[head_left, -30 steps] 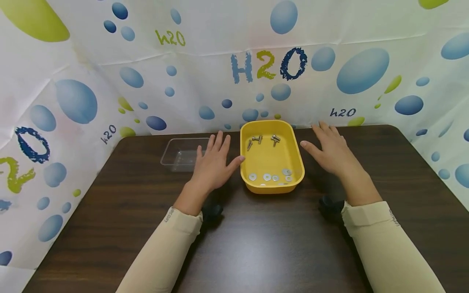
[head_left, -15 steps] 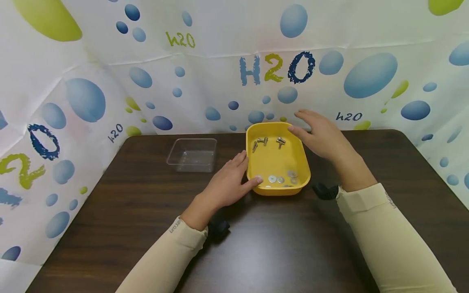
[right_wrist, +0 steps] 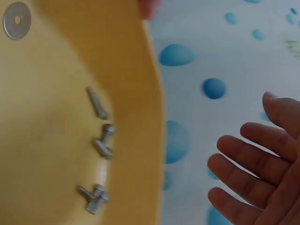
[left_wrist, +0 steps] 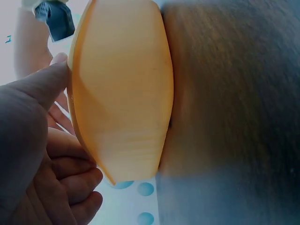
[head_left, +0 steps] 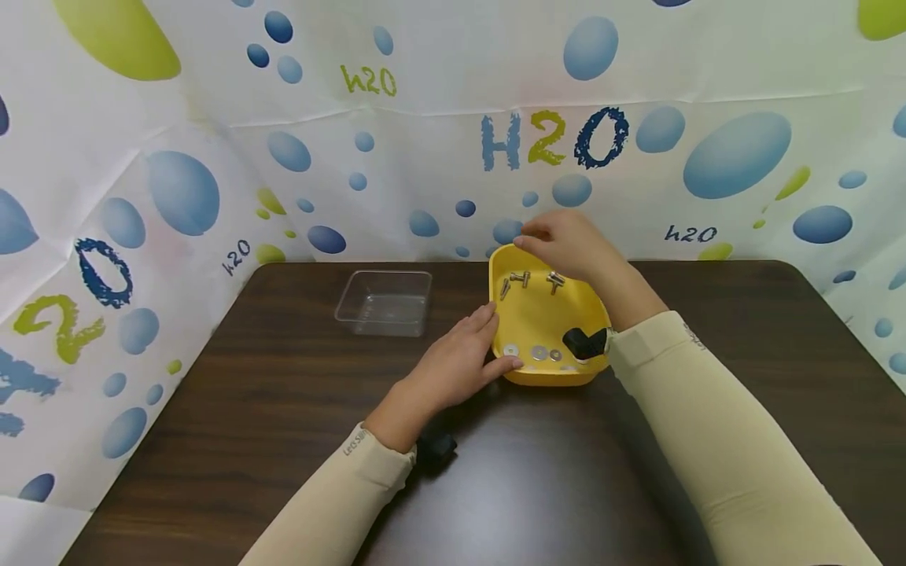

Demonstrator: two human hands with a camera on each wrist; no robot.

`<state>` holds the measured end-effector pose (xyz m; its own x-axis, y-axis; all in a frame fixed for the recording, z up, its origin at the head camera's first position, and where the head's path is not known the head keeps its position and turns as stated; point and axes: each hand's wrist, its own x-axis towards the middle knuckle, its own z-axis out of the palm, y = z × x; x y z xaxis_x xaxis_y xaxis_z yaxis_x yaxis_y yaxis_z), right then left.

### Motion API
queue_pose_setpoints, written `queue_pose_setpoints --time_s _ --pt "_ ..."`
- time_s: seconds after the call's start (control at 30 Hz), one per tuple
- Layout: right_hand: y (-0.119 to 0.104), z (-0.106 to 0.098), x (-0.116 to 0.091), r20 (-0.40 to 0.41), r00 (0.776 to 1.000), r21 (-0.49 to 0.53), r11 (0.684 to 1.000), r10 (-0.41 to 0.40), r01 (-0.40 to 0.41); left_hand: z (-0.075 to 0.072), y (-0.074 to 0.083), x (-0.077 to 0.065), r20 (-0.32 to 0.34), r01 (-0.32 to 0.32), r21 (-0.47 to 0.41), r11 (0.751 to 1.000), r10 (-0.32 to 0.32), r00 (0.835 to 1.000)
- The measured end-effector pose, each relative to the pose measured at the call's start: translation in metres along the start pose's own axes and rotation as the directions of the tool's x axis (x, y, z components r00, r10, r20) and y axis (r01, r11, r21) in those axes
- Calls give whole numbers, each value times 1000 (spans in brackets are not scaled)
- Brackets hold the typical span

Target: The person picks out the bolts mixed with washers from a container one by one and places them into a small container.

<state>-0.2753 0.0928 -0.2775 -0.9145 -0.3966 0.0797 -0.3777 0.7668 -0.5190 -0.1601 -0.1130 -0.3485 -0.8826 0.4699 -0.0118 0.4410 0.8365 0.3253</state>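
A yellow plastic tray (head_left: 552,380) holds several metal bolts (head_left: 555,282) at its far end and several flat washers (head_left: 539,353) at its near end. My left hand (head_left: 453,365) rests on the tray's left rim, thumb over the front corner. The left wrist view has the thumb (left_wrist: 44,84) touching the edge of the tray's wall (left_wrist: 122,93), with the other fingers beside it. Above the tray's far right side, my right hand (head_left: 569,245) hovers. Its spread, relaxed fingers (right_wrist: 253,157) hold nothing in the right wrist view, past the far wall.
A clear plastic container (head_left: 385,326) stands left of the tray on the dark wooden table (head_left: 283,393). Behind the table hangs a white sheet (head_left: 439,149) with blue and green spots. A black wrist device (head_left: 586,343) hangs beneath the right sleeve, over the tray.
My left hand has come right and down from near the clear container to the tray's rim. My right hand has swung left from beside the tray to above its far end. The view has shifted slightly.
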Motion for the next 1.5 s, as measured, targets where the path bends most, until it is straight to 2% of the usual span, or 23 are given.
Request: queue_pose_setpoints --time_s 0.23,0.37,0.53,0.8,1.13,1.3,1.5 --pt "13 19 24 123 986 -38 993 111 -107 0 2 1 -17 -37 29 999 37 999" --pt "14 25 32 176 965 -109 978 193 -176 -2 2 2 -24 -38 37 999 39 999" --pt "14 31 37 224 940 -194 957 257 -216 -2 3 3 -10 -38 34 999 38 999" --pt "23 43 43 176 946 -241 944 271 -226 -3 5 4 -20 -58 66 996 59 998" --pt "32 53 47 159 955 -213 953 251 -215 -5 2 3 -16 -59 84 995 61 998" --pt "31 57 48 166 944 -169 952 283 -256 -4 0 2 -14 -55 76 996 57 998" --pt "33 64 49 205 927 -183 943 313 -277 1 -4 -2 0 -36 47 998 36 999"
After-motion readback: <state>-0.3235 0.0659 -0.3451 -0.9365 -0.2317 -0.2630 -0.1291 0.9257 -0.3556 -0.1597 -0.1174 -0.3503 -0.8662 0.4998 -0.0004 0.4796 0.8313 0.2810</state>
